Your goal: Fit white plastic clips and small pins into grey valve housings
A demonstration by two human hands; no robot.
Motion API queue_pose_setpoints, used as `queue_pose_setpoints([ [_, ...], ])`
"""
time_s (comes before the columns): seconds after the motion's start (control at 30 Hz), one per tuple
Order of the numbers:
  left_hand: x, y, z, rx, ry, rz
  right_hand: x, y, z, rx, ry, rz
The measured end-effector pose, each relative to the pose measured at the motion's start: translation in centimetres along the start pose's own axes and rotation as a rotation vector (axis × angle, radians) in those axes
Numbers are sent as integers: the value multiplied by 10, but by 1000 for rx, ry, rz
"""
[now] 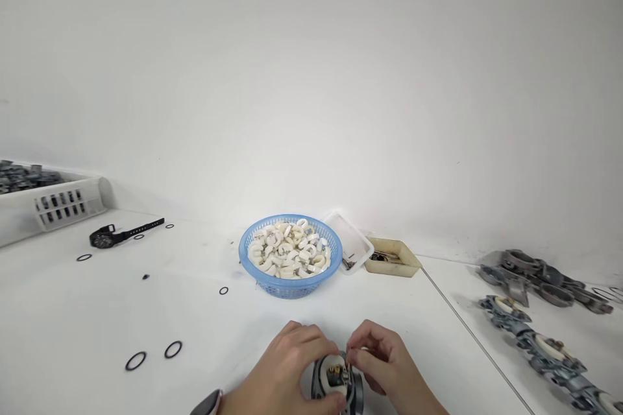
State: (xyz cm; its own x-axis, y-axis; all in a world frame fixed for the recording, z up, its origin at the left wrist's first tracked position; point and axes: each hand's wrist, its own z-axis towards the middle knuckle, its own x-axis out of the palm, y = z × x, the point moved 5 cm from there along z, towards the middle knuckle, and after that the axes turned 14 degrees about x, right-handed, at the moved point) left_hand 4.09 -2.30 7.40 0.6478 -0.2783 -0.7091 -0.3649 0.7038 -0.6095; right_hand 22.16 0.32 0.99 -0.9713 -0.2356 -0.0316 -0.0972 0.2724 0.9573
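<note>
At the bottom centre, my left hand (292, 366) grips a round grey metal part (359, 392) with a white ring-shaped insert (332, 373) and small brass-coloured pieces in its middle. Its thumb lies along the near side and its fingers over the far left side. My right hand (384, 363) is at the part's right edge, thumb and forefinger pinched together over the insert. What sits between those fingertips is too small to make out.
Behind my hands stands a blue basket (289, 286) of white rings, beside a white tray (348, 240) and a yellowish tray (399, 266). Metal parts (549, 350) lie at right. A watch (104, 237), black rings (135, 360) and a white crate (73, 204) are left.
</note>
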Motion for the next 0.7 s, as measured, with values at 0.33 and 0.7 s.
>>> queue_pose_setpoints([
  [0.33, 1, -3, -1, 6, -12, 56, -1, 26, -20, 13, 73, -206],
  [0.7, 3, -3, -1, 11, 19, 101, 0, 33, -27, -39, 77, -357],
])
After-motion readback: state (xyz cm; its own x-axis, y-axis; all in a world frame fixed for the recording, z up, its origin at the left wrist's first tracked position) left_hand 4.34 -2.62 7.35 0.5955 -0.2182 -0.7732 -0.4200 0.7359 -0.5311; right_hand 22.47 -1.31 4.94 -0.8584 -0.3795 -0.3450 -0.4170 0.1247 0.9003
